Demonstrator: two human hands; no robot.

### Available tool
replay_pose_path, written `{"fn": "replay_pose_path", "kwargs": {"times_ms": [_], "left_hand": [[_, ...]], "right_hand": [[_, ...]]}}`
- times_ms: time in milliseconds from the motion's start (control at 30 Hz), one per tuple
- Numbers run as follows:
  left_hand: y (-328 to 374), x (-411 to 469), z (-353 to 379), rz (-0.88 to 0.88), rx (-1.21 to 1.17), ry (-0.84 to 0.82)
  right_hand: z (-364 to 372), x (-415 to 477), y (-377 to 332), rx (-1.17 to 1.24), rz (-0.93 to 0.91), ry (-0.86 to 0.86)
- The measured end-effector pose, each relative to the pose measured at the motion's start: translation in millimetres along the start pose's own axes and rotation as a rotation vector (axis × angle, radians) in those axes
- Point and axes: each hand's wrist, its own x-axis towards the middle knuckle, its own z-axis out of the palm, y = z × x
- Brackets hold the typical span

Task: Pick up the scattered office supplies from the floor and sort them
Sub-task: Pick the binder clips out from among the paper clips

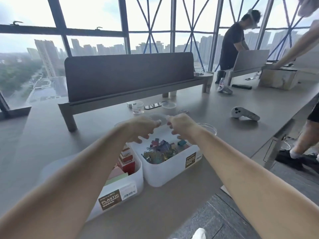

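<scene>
Two white plastic containers stand side by side on the grey table. The left container (136, 173) holds red boxes and pastel note pads (119, 175). The right container (165, 175) holds a heap of coloured binder clips (160, 150). Above the right container's far edge, my left hand (143, 128) and my right hand (181, 126) almost meet. Their fingers curl and pinch a faint clear round dish (159, 117) between them; it is blurred and hard to make out.
A dark divider screen (129, 75) stands behind the containers. A glass beaker (137, 107), clear dishes (169, 105) and white controllers (245, 114) lie on the table. A person (233, 40) stands at the back right, and another person's leg (303, 140) is at the table's right edge.
</scene>
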Motion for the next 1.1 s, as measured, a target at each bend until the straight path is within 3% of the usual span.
{"fn": "replay_pose_path", "kwargs": {"times_ms": [167,333,500,633,767,933,1100], "left_hand": [[10,-24,3,0.059,-0.022,-0.053],[31,-69,29,0.26,0.03,-0.02],[55,-109,124,0.499,0.015,-0.033],[51,-127,240,0.605,0.017,-0.144],[28,-136,357,0.644,0.19,-0.309],[-12,-129,474,0.568,0.462,-0.592],[-39,-109,553,0.607,0.77,-0.718]], "right_hand": [[-21,-21,-5,-0.006,-0.064,0.06],[-57,-74,11,-0.136,-0.168,0.145],[-111,-178,82,-0.262,-0.236,0.42],[-153,-270,170,-0.297,-0.041,0.584],[-171,-361,267,-0.43,0.243,0.655],[-161,-433,373,-0.579,0.557,0.474],[-145,-449,465,-0.703,0.796,0.285]]}}
